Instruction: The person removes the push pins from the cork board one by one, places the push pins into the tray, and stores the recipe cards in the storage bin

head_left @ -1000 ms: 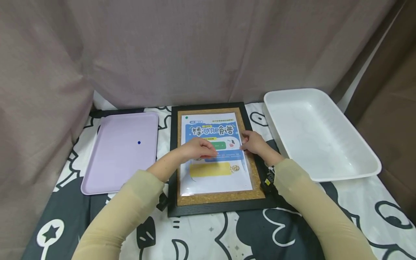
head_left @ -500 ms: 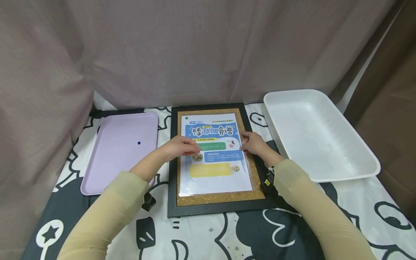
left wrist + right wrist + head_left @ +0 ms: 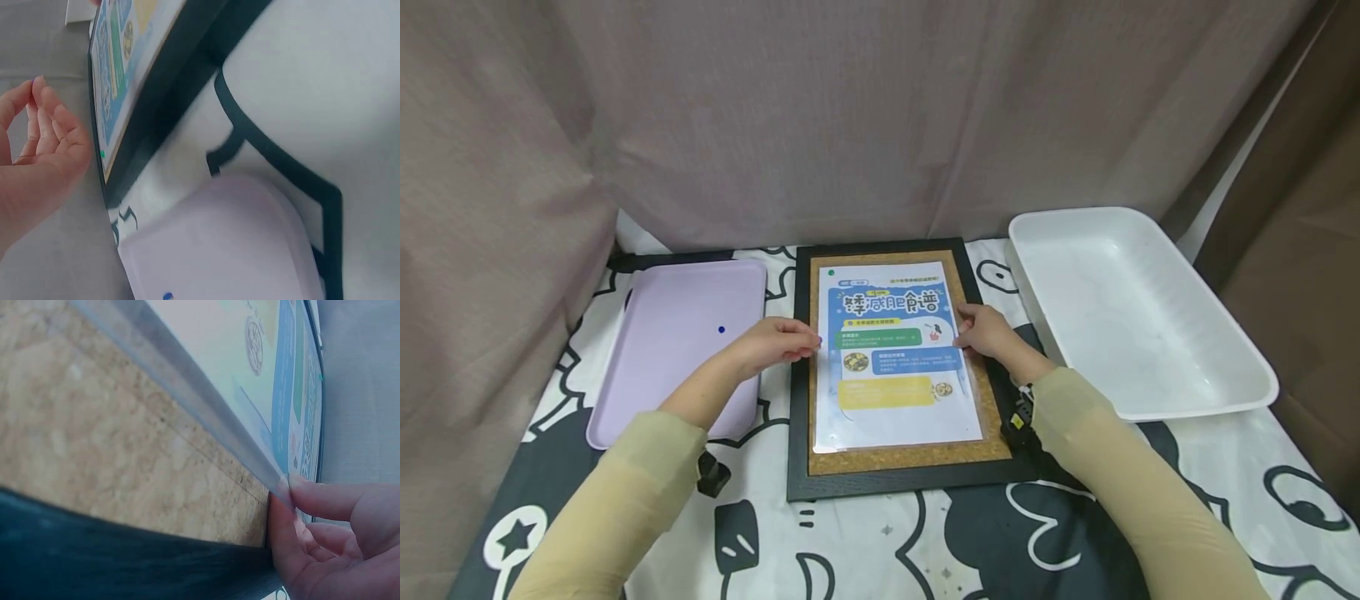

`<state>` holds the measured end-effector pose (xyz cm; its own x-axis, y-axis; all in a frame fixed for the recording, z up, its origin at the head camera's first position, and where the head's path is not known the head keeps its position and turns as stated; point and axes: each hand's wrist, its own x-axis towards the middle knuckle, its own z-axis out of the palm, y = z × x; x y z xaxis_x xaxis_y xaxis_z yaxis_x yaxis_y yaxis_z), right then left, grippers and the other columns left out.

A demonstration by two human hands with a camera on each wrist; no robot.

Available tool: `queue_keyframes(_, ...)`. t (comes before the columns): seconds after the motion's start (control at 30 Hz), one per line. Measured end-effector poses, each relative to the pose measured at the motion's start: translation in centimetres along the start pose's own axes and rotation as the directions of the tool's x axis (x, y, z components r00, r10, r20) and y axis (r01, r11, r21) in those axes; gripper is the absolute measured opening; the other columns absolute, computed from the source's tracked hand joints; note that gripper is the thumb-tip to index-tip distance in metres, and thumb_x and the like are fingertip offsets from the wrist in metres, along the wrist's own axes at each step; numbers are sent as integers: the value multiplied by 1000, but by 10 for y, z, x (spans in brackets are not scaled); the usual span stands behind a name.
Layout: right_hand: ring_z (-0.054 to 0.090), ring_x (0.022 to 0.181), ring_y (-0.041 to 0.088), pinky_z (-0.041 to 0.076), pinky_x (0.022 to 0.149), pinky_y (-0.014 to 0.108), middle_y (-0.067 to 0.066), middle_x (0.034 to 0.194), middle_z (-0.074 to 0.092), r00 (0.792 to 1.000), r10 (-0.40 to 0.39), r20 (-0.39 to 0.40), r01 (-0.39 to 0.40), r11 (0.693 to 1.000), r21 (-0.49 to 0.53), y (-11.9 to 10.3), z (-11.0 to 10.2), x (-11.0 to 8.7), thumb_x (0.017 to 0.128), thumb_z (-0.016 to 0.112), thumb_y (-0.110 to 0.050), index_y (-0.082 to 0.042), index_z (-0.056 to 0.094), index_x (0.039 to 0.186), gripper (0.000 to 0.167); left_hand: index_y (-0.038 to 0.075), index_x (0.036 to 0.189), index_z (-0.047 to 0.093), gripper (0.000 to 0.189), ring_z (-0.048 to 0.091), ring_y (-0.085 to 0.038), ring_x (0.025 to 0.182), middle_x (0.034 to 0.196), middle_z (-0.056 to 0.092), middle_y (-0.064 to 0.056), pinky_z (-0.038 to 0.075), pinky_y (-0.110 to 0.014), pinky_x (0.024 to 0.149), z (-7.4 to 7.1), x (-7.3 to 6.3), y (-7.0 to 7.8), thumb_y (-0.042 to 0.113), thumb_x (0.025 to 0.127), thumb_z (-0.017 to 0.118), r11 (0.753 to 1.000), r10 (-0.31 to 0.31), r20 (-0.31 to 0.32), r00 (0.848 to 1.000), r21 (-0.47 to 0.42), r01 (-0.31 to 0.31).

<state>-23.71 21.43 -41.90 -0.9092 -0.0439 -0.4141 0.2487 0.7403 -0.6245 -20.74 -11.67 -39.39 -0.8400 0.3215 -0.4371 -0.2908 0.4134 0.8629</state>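
A laminated sheet [image 3: 887,425] with a blue, green and yellow print lies on a black-framed corkboard [image 3: 917,457]. A green pushpin [image 3: 831,272] sits in its upper left corner. My left hand [image 3: 772,342] is over the board's left side, thumb and fingertip pinching a tiny purple pushpin [image 3: 820,342] close to the sheet's left edge. On the opposite side my right hand [image 3: 990,331] pinches the sheet's right edge; the right wrist view shows this edge lifted slightly off the cork [image 3: 125,444]. A blue pushpin [image 3: 722,329] lies on the lilac tray [image 3: 677,367].
To the right of the board stands a deep white tub [image 3: 1150,317]. The patterned tablecloth [image 3: 865,542] runs under everything, and a grey-brown curtain [image 3: 850,125] hangs behind. A wrist camera [image 3: 712,475] sits below my left sleeve.
My left hand has drawn back leftward from over the middle of the sheet to its left edge, carrying the purple pushpin. My right hand has stayed at the sheet's right edge.
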Motion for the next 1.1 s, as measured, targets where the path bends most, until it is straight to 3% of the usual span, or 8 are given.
queue_keyframes(0.57, 54, 62, 11, 47, 55, 19, 7, 83, 48, 1000, 12, -2, -12, 1000, 13, -1, 1, 0, 86, 61, 0, 0, 23, 146, 72, -3, 104, 60, 23, 58, -4, 81, 86, 64, 8, 50, -21, 81, -37, -20, -24, 16, 92, 55, 999, 37, -45, 998, -36, -38)
queue_keyframes(0.9, 54, 65, 11, 48, 57, 19, 7, 82, 47, 1000, 14, -3, -14, 1000, 10, 1, 1, 2, 86, 62, -1, 0, 23, 147, 72, -1, 103, 60, 20, 58, 1, 76, 78, 63, 14, 50, -16, 76, -57, -29, -38, 14, 91, 55, 995, 16, -91, 996, -94, -25)
queue_keyframes(1.1, 55, 63, 11, 47, 56, 18, 9, 86, 48, 1000, 0, -1, 0, 1000, 7, 0, 1, 1, 86, 61, -1, 0, 23, 146, 72, 9, 95, 63, 11, 57, 3, 75, 77, 63, 16, 49, -14, 74, -68, -34, -51, 14, 92, 54, 992, 9, -130, 992, -124, -25)
